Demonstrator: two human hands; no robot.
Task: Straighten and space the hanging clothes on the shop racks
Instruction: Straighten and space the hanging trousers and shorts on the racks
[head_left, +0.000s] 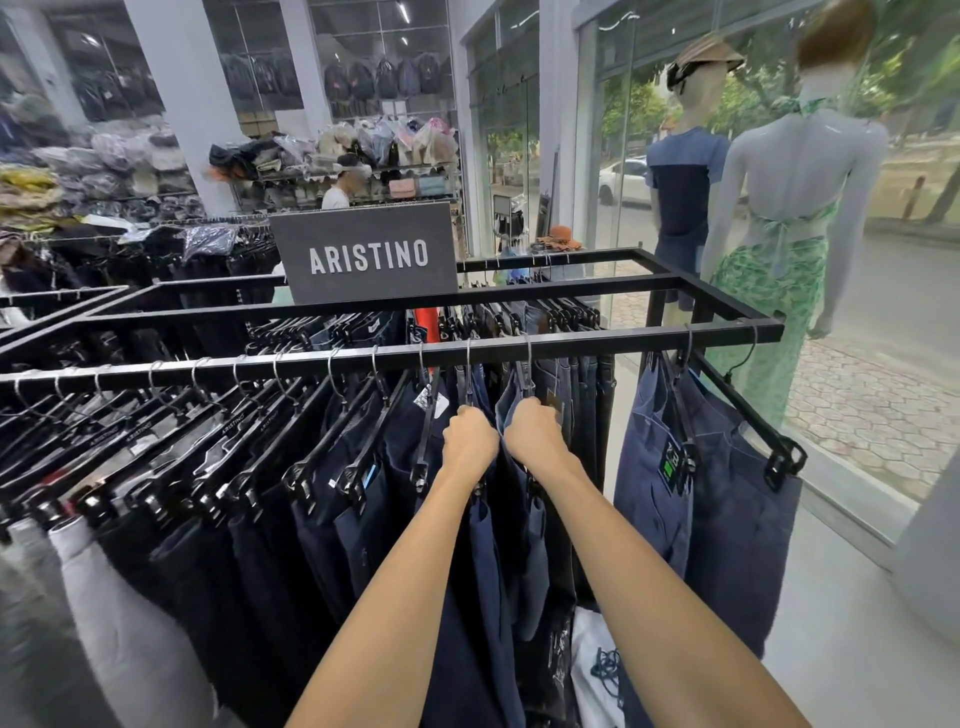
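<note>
Dark trousers (483, 571) hang in a row from clip hangers (363, 467) on the front rail (311, 365) of a black rack, which runs from 9 o'clock to 3 o'clock across the view. At the centre, the left hand (470, 441) and right hand (532, 428) sit side by side, almost touching. Each is curled over the top of its own pair just below the rail. The fingers are hidden on the far side, so the grip looks to be on the hanger tops, though I cannot be sure.

Toward 9 o'clock the pairs are packed close and slant, ending in grey ones (104, 597) at 8 o'clock. At 3 o'clock a gap opens, then two blue pairs (727, 519) hang at the rail's end.

A grey ARISTINO sign (366, 254) stands on the rack at 12 o'clock. Two mannequins (795, 171) face a window at 2 o'clock. Shelves of bags (384, 140) fill 11 o'clock, with a person (337, 195) just below them.
</note>
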